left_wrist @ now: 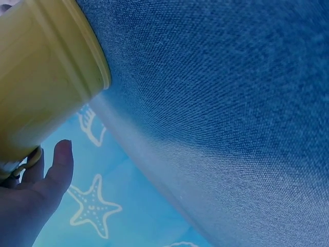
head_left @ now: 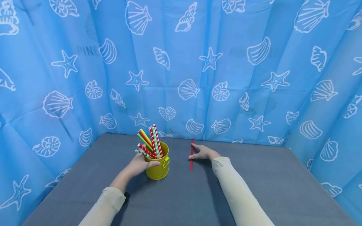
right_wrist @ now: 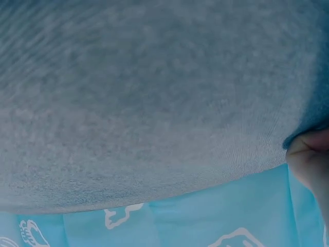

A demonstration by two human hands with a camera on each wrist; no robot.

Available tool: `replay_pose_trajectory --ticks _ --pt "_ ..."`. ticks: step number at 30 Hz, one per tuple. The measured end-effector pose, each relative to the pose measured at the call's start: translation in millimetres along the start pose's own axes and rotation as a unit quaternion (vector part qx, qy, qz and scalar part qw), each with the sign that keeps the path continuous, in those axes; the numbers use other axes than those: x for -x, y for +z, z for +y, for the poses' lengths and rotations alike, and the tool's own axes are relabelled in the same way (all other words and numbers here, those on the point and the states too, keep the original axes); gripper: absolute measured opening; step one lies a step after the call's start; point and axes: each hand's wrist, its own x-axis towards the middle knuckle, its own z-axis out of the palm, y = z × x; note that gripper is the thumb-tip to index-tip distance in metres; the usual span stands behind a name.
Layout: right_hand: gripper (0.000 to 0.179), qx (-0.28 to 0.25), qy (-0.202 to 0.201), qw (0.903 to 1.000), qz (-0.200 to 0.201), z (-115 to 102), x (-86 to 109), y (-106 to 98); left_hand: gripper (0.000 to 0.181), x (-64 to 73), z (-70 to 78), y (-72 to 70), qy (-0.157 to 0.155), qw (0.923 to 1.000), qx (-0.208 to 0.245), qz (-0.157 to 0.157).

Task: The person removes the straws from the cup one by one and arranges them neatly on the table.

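My left hand (head_left: 138,164) grips a yellow metal bucket (head_left: 157,172), with the thumb across its front just below the rim. The other fingers are partly hidden on the bucket's left side; one stands off from the wall in the left wrist view. The bucket holds several drinking straws (head_left: 155,141): striped, dotted and plain ones. To its right, a plain red straw (head_left: 191,166) lies lengthwise on the table. The right hand (head_left: 202,153) reaches across it, thumb and fingertips spread apart along the straw. In the right wrist view only part of that hand shows at the right edge.
Grey cloth (head_left: 175,201) covers the table. A blue curtain (head_left: 169,72) with white shells and starfish hangs along the table's back and sides. Beneath the left wrist sits a small black object (head_left: 126,198).
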Motion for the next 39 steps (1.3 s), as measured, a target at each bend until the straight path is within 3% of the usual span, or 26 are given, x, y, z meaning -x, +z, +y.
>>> replay_pose_trajectory --ticks 6,11,15,20,30,39 --pt "0.084 -0.009 -0.009 0.9999 -0.011 -0.9 10.5 -4.3 0.074 -1.3 1.0 0.2 0.001 1.0 -0.003 0.002" --pt "0.08 -0.078 -0.031 0.9963 -0.016 -2.8 24.0 -9.3 0.075 -2.5 -1.2 -0.6 0.001 1.0 -0.004 0.004" --pt "0.075 -0.113 -0.07 0.991 0.008 -10.0 35.1 -14.4 0.077 -2.2 -2.2 -1.6 0.0 1.0 -0.002 0.004" --pt "0.067 -0.148 -0.134 0.9789 0.044 -29.6 48.3 -19.6 0.076 -3.1 -2.6 -1.4 0.003 1.0 0.001 0.006" --pt "0.052 -0.195 -0.203 0.9531 0.111 -72.0 66.6 -16.9 0.08 -2.5 -1.9 -0.7 0.001 1.0 0.001 0.009" --pt "0.041 -0.23 -0.284 0.9241 0.112 -100.9 75.3 -3.1 0.084 -3.6 -1.0 0.8 -0.003 0.9998 0.007 0.019"
